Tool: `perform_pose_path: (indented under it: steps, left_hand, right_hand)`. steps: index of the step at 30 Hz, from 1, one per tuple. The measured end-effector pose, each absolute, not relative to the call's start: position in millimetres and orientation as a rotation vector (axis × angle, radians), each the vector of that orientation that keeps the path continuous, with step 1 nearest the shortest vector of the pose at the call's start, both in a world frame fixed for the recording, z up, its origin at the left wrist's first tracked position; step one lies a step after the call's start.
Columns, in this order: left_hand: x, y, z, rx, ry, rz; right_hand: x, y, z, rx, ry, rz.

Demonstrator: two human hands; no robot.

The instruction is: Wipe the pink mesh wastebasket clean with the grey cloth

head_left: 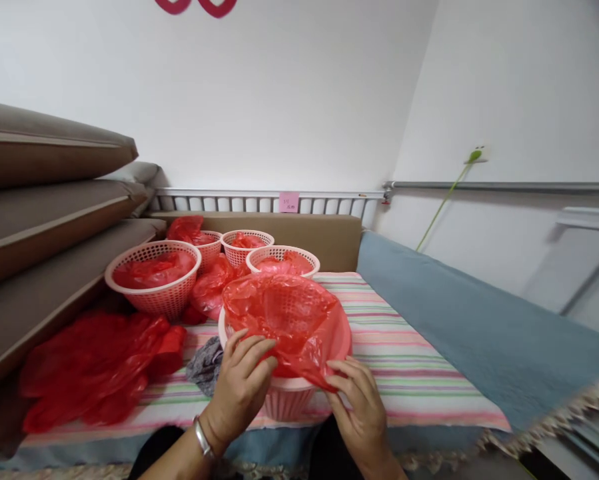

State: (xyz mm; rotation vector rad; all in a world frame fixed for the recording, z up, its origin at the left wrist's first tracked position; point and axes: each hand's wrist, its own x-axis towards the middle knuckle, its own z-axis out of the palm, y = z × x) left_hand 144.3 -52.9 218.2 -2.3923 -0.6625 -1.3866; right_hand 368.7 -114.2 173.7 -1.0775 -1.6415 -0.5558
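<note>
Right in front of me stands a pink plastic basket (286, 403) with a thin red plastic bag (299, 347) spread inside it. Film covers most of the far rim, while part of the pale near rim shows bare. My left hand (244, 380), with a silver bracelet at the wrist, has its fingers curled on the bag at the near left rim; its thumb is hidden. At the near right rim, my right hand (356, 403) pinches a gathered edge of the bag between thumb and fingers.
Several more baskets with red bags, one a pink basket (154, 293), stand behind and left. Loose red bags (99, 367) lie at left near stacked cushions (54, 227). A grey patterned cloth (205, 367) touches the striped sheet (409, 360). A radiator (209, 200) lines the wall.
</note>
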Motion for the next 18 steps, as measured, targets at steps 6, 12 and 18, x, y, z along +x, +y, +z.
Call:
perform_pose_path:
  steps: [6,12,18]
  left_hand:
    - [115.6,-38.1,250.5,-2.502,-1.577,-2.051]
    - [113.7,-44.0,277.9,-2.527,-2.571,-2.591]
    - [128.7,-36.0,278.2,-2.38,-2.497,-3.17]
  right_hand:
    - [368.9,-111.9,167.3,-1.061,-1.578,-0.454]
    - [363.2,-117.0,165.9,-1.192,-1.376,-0.192]
    - [358.9,-116.5,165.2,-1.15,-1.393,-0.263]
